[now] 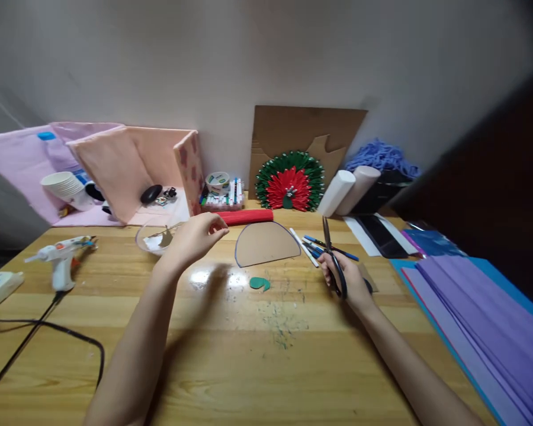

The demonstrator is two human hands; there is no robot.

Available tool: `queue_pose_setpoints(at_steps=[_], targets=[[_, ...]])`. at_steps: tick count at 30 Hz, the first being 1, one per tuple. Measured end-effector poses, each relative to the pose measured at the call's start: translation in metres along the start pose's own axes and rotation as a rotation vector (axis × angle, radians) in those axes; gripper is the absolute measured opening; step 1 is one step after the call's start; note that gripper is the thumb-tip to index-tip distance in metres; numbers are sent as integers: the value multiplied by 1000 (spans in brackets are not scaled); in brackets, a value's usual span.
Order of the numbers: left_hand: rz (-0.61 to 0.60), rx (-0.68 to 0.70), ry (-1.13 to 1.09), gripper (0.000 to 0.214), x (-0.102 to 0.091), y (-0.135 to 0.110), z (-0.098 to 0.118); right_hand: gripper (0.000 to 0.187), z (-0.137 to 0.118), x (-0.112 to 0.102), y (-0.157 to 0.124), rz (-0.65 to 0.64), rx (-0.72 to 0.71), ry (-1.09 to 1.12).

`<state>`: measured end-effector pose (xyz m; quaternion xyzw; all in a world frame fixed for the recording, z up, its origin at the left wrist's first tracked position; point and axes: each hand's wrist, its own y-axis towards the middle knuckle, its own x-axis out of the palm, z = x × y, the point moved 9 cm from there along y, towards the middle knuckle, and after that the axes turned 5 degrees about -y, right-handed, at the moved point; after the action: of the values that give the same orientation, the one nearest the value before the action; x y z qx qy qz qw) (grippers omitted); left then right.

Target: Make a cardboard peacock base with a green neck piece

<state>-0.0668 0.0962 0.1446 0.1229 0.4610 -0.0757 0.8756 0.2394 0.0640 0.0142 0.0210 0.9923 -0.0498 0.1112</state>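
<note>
Scissors (328,239) held, right of cardboard half-disc (269,244)

Handling (judged): the scissors are expected to be stiff, fairly light and easily managed one-handed, with smooth handles that could slide a little in a loose grasp. They are best taken by the handle loops, with the pointed end kept clear of the fingers. Little fragility is presumed.

Appearance: dark, slim blades are seen, pointed away from the wearer and slightly tilted, apparently lying close together. Black looped handles are partly covered by the hand.

Grip: the handles are enclosed by the curled fingers of the right hand (353,279), to the right of the half-disc. The left hand (196,238) is raised to the left of the half-disc, its fingers partly curled; no object is seen in it, though whether the fingertips meet cannot be told.

Surroundings: a green cutout (257,283) is found just in front of the half-disc; a red roll (249,217) is placed behind it.
</note>
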Motion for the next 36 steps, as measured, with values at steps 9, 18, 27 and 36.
queue_pose_setpoints(at_steps=[9, 18, 27, 36], targets=[[-552, 202, -1, 23, 135, -14, 55, 28, -12, 4, -6, -88, -85, -739], [-461, 204, 6, 18, 147, -7, 41, 22, -8, -13, -3, 64, 0, -1006], [-587, 97, 23, 29, 158, -15, 14, 32, -27, -89, 7, 400, -62, -915], [-534, -107, -548, 39, 150, -3, 15, 35, 28, -179, 23, 404, 226, -1190]])
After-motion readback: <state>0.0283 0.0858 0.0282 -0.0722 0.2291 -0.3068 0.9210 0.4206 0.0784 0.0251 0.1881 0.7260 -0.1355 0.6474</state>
